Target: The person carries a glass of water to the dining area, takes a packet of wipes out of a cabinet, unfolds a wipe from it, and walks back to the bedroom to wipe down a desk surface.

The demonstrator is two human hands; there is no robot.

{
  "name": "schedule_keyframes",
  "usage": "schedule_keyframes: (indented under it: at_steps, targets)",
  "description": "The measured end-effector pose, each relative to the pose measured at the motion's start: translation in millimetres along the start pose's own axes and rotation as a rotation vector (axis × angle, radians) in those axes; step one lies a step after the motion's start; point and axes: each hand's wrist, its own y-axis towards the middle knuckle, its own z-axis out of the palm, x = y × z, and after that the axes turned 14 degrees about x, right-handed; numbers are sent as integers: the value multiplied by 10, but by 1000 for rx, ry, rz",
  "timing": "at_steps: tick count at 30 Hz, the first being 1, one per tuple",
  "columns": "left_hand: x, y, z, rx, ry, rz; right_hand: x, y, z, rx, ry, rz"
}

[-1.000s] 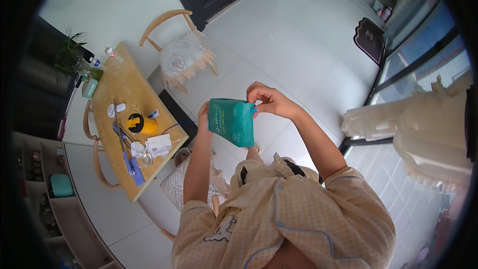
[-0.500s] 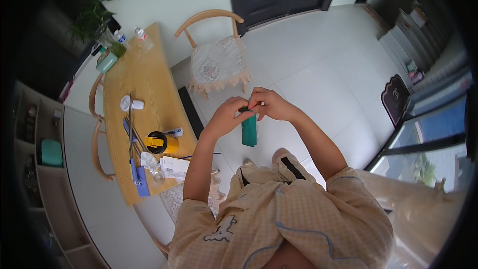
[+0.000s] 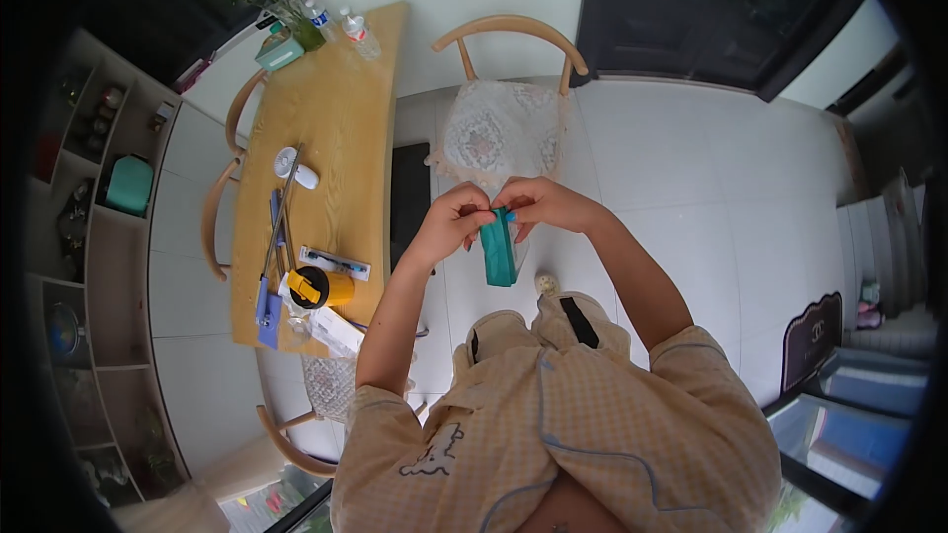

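A narrow teal-green packet [image 3: 499, 255] hangs in front of my body, between my two hands. My left hand [image 3: 450, 225] pinches its upper left edge between thumb and fingers. On the other side my right hand [image 3: 543, 205] grips the top right edge with bent fingers. A small bright blue bit shows beside the right fingertips; I cannot tell what it is. A paler, see-through strip runs along the packet's right side. What print or contents it has is not visible.
To the left stands a wooden table [image 3: 341, 128] with a yellow cup [image 3: 336, 288], a white handheld fan [image 3: 296, 168], water bottles [image 3: 360, 35] and a tissue box [image 3: 279, 49]. A chair [image 3: 499, 128] with a lace cushion is ahead. Shelves [image 3: 114, 276] line the far left.
My view has turned to the right and the body has stepped or shifted. Both hands stay on the packet's top, where the fingers have moved slightly and more of the upper edge shows.
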Motion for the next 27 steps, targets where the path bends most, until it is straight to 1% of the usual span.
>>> schedule_keyframes:
  at_steps: [2,3,5,6,8,9,10,11,12,13,14,15,17,20,22,24,25,26,27]
  targets:
    - [16,166,-56,-66,-109,-73,137,93,-194,86,-205,46]
    - [17,225,-62,-87,-110,-76,199,142,-264,107,-204,49]
    - [12,293,-71,-135,-84,-84,297,244,-362,95,-320,80]
    - [11,310,-73,-159,-87,-94,297,288,-402,121,-313,83]
    - [8,322,-80,-244,-229,79,264,379,-441,158,-154,-29]
    - [23,334,-69,-281,-266,169,241,426,-443,179,-147,-30]
    - [62,371,-66,-299,-260,164,209,465,-440,146,-23,-122]
    - [90,416,-58,-364,-253,308,172,506,-431,109,101,-212]
    - [107,452,-52,-423,-244,450,119,558,-414,120,108,-213]
    - [117,503,-68,-480,-220,534,61,615,-398,97,257,-298]
    - [103,506,-71,-485,-216,533,34,664,-373,73,403,-382]
    - [89,507,-79,-510,-255,547,16,705,-354,80,400,-384]
    - [101,524,-97,-542,-311,591,-18,770,-311,51,513,-454]
    - [134,498,-131,-514,-378,614,-50,815,-329,114,575,-464]
    - [130,458,-161,-522,-401,633,-85,876,-386,156,526,-440]
    - [-31,363,-210,-557,-211,445,1,896,-393,200,473,-423]
    - [-99,279,-260,-554,-131,351,111,866,-388,184,272,-358]
    - [-135,238,-311,-563,-129,355,209,842,-377,166,73,-292]
    - [-164,211,-357,-549,64,335,248,845,-390,199,12,-262]
